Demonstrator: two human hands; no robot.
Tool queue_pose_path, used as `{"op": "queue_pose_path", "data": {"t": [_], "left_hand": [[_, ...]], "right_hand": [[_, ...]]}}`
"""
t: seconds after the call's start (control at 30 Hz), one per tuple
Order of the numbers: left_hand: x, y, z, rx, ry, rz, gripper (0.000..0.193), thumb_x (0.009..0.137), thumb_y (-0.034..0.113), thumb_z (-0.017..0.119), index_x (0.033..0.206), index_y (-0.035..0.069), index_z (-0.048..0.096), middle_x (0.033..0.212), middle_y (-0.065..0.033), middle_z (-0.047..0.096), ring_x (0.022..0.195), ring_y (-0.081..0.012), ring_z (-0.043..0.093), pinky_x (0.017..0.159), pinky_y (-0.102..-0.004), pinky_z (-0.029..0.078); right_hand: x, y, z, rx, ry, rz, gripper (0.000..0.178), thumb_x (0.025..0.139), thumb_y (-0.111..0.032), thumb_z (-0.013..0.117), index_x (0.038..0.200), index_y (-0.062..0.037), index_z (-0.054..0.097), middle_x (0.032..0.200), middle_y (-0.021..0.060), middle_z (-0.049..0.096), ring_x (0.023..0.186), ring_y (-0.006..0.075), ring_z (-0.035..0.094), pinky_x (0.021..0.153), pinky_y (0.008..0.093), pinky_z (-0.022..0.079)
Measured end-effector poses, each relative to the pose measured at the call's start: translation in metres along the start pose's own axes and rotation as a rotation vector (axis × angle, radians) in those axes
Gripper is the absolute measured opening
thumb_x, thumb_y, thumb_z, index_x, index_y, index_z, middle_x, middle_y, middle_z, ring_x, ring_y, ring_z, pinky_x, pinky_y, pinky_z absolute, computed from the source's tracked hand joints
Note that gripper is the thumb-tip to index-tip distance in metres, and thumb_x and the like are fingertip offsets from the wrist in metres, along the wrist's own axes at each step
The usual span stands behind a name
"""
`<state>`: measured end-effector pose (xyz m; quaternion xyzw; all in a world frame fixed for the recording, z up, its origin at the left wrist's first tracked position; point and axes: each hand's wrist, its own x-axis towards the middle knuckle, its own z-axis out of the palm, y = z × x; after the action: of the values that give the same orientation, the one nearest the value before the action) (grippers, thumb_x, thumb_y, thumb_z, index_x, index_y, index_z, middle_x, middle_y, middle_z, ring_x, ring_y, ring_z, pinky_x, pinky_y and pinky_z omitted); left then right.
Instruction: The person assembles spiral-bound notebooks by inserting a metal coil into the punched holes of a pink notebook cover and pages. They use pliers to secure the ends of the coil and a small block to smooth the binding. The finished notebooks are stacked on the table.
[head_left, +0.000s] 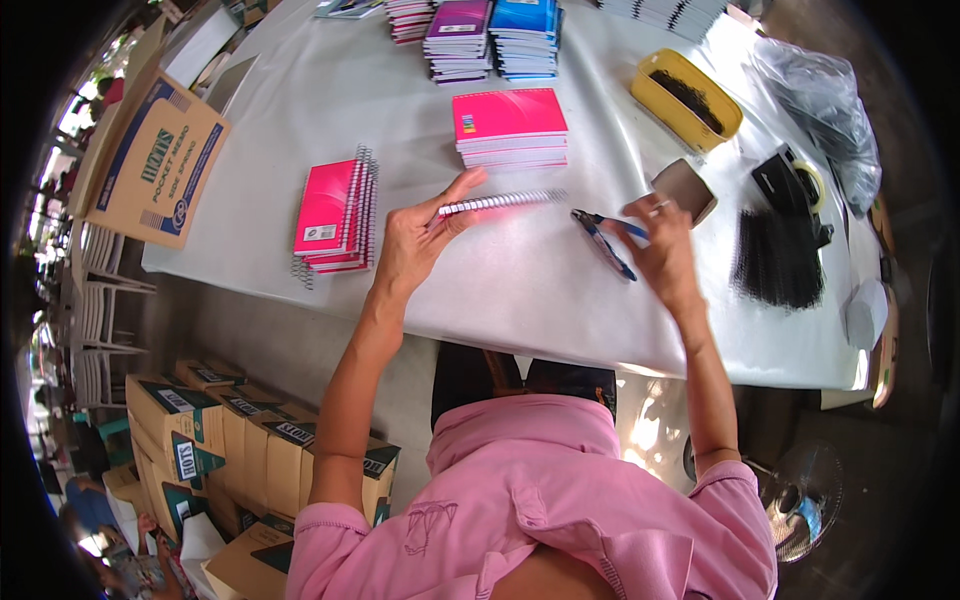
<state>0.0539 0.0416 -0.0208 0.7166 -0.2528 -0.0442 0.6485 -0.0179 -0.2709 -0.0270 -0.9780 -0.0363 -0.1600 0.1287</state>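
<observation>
Presumably light, flexible notebook, best held off its coil: left hand pinches it; right hand at pliers, grip unclear.

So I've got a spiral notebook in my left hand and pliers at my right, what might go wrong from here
The tip of the pliers looks close to the end of the coil, so a slip might bend it. The left hand grips the notebook at one end only, so it could tilt if knocked. The right hand seems loose on the pliers, which might drop.
</observation>
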Motion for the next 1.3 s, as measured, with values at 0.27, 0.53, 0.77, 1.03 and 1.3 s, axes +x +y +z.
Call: {"op": "queue_pose_path", "data": {"t": [0.27,0.53,0.77,1.03,1.3], "left_hand": [[-0.019,-0.014,0.034,0.96,0.156,0.22,0.053,0.086,0.027,0.071,0.135,0.012,0.057,0.13,-0.0086,0.062,0.12,-0.0301,0.059,0.101,-0.0452,0.045],[-0.02,-0.005,0.044,0.998,0.196,0.249,0.055,0.084,0.025,0.072,0.135,0.012,0.056,0.129,-0.0099,0.063,0.115,-0.0334,0.062,0.095,-0.0432,0.049],[-0.024,0.002,0.045,0.901,0.214,0.209,0.056,0.083,0.022,0.074,0.136,0.016,0.055,0.13,-0.0064,0.063,0.114,-0.0336,0.062,0.093,-0.0408,0.051],[-0.015,0.033,-0.028,0.87,0.447,0.354,0.053,0.077,0.018,0.078,0.128,0.013,0.063,0.125,-0.0064,0.065,0.109,-0.0275,0.065,0.09,-0.0363,0.052],[-0.011,0.025,-0.127,-0.106,0.314,0.176,0.06,0.085,0.039,0.068,0.135,0.007,0.057,0.14,-0.0095,0.054,0.129,-0.0289,0.051,0.111,-0.0424,0.039]], "right_hand": [[-0.026,-0.045,0.035,0.116,0.166,-0.084,0.039,0.086,-0.011,0.064,0.124,-0.0103,0.06,0.098,0.0142,0.056,0.088,0.0309,0.057,0.079,0.0445,0.048],[-0.024,-0.113,0.011,0.394,0.081,-0.21,0.034,0.09,-0.018,0.064,0.124,-0.0131,0.061,0.096,0.0104,0.058,0.086,0.0271,0.058,0.079,0.0384,0.049],[0.0,-0.086,0.007,1.364,-0.665,0.164,0.03,0.1,-0.023,0.052,0.118,-0.0014,0.062,0.082,0.0111,0.064,0.071,0.0193,0.061,0.067,0.0323,0.05],[0.022,-0.048,-0.008,0.525,-0.368,-0.025,0.028,0.096,-0.022,0.059,0.115,-0.0028,0.063,0.096,0.0135,0.063,0.089,0.0222,0.063,0.069,0.034,0.05],[0.052,-0.082,0.024,0.663,0.074,-0.07,0.054,0.082,-0.015,0.076,0.131,-0.0076,0.055,0.133,0.0131,0.051,0.117,0.0297,0.053,0.101,0.0427,0.042]]}}
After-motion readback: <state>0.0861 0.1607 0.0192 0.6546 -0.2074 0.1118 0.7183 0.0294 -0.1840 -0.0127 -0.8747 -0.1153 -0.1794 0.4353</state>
